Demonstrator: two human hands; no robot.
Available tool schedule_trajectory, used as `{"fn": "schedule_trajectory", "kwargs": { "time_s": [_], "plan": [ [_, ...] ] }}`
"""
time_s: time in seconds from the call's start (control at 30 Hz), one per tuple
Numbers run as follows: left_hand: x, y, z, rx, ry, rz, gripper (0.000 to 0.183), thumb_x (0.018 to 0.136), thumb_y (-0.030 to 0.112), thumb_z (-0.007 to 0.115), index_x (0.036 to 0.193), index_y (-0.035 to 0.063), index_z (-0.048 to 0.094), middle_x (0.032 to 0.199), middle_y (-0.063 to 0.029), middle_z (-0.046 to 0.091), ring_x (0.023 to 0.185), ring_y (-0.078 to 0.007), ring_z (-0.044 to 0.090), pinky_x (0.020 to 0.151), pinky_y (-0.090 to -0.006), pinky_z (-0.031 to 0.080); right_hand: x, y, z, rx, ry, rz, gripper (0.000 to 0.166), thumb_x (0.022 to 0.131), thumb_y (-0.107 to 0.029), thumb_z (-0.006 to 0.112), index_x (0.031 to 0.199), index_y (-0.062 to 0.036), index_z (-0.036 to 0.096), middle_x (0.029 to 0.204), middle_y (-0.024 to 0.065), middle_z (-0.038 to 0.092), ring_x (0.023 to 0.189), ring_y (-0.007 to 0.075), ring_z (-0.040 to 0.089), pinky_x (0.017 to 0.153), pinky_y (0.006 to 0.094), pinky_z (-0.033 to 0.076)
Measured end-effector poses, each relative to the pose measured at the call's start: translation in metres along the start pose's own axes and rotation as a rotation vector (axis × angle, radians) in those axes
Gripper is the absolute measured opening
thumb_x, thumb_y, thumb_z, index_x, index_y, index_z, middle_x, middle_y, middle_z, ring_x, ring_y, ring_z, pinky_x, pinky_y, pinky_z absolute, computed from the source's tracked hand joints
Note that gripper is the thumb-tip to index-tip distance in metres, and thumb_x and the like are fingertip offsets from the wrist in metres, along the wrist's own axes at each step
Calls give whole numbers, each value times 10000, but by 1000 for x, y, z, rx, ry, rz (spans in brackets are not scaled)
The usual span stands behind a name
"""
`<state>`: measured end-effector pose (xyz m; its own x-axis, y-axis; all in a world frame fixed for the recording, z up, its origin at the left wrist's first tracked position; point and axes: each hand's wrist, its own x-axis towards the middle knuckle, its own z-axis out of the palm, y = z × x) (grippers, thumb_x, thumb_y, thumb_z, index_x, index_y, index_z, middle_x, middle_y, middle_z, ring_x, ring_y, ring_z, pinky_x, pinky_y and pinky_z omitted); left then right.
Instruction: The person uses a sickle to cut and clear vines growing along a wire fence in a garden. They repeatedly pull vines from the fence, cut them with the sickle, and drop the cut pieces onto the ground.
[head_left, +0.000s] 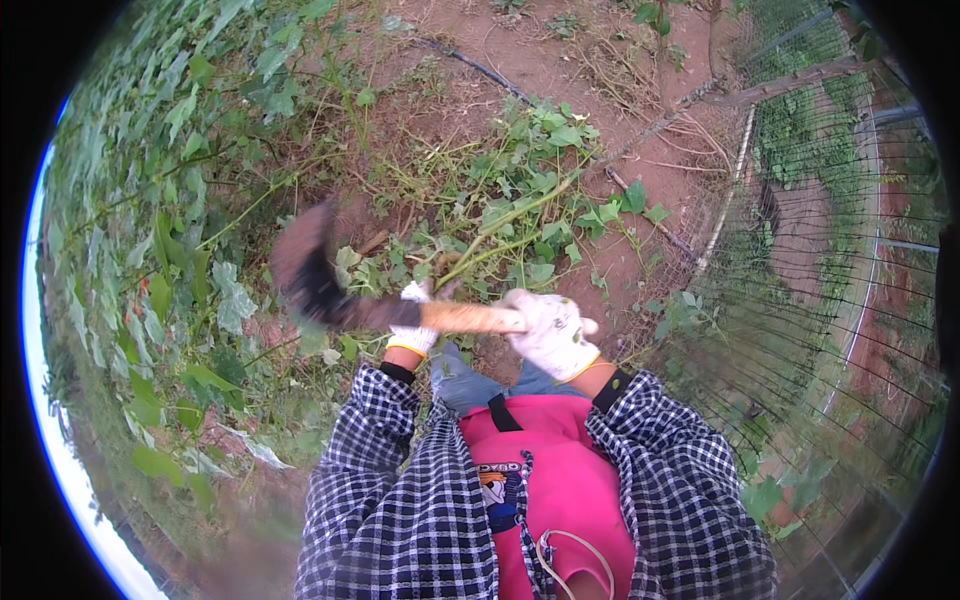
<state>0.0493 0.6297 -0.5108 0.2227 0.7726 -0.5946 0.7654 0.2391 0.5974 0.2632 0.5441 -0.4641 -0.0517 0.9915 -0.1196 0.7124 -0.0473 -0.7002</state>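
Observation:
My right hand (551, 330), in a soiled white work glove, is closed around the wooden handle of a sickle (465, 318). The tool's dark curved blade, blurred, points to the upper left. Behind the shaft is my left hand (414, 330), also gloved and partly hidden; it is at the lower end of thick green vine stems (487, 232). Whether its fingers grip these stems is hard to see. The stems run up to the right over a heap of leafy cut or tangled vines (544, 176) on the soil.
Dense broad-leaved plants (180, 225) grow on the left. A wire mesh fence (810, 247) runs along the right, with a bare branch (780, 84) reaching across it. A black hose (480, 67) and a thin stick (652, 214) lie on reddish soil.

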Motion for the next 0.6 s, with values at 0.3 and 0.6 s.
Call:
{"fn": "schedule_trajectory", "kwargs": {
  "time_s": [0.3,0.6],
  "plan": [
    [-3,-86,103,122,70,-25,561,908,404,598,1368,99,498,1079,-209,647,916,-314,652,809,-410,513,-127,148,56,-150,-309,628,286,835,-330,616,948,-70,583,787,202,662,750,391,660,674,495,526],
    [38,-111,160,526,-101,107,577,981,484,427,1395,82,430,1363,-204,501,1242,-303,493,1046,-374,397,-10,90,-7,35,-51,75,198,793,-238,696,903,-106,599,771,137,645,681,339,630,620,427,495]
  ]
}}
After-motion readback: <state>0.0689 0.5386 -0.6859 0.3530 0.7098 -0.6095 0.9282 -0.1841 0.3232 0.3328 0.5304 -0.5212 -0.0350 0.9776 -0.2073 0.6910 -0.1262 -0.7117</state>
